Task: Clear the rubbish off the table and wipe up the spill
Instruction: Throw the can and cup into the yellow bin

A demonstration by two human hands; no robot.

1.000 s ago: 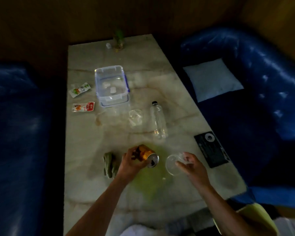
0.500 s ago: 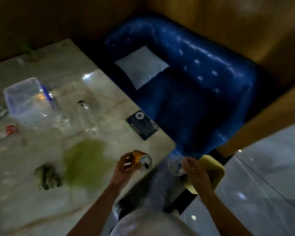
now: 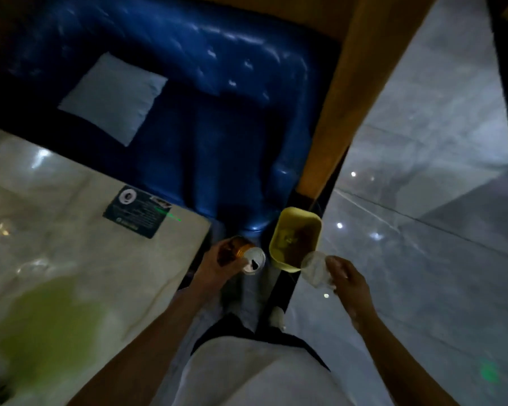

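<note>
Yellow bin, green spill, blue sofa

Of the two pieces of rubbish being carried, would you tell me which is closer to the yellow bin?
The clear plastic cup in the right hand: it overlaps the yellow bin rim, while the can in the left hand sits beside the bin.

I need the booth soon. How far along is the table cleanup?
Nothing looks finished. In hand: left hand holds the can, right hand a clear cup, beside the yellow bin. Left: the green spill on the table.
</note>
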